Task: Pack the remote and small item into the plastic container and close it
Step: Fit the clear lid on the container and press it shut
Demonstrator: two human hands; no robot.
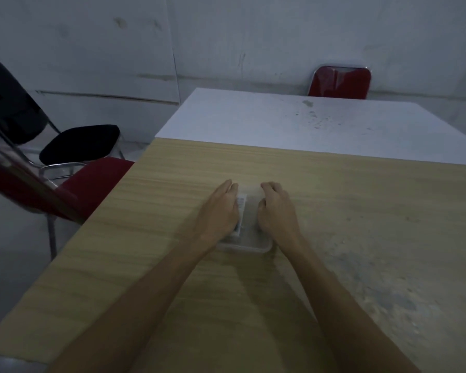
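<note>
Left hand (221, 211) and right hand (276, 210) press flat on container (249, 247).

The place looked like a plain, dim workroom or storage room: bare scuffed white walls (280, 36), a dusty wooden table (361, 238) joined to a white table (253, 117), and folding chairs (339, 82) in red and black.

A big wooden table (334, 211) sits in the middle. Behind it lies a white table (280, 122). Left of it stand a red chair (92, 181) and a black chair (78, 142).
</note>
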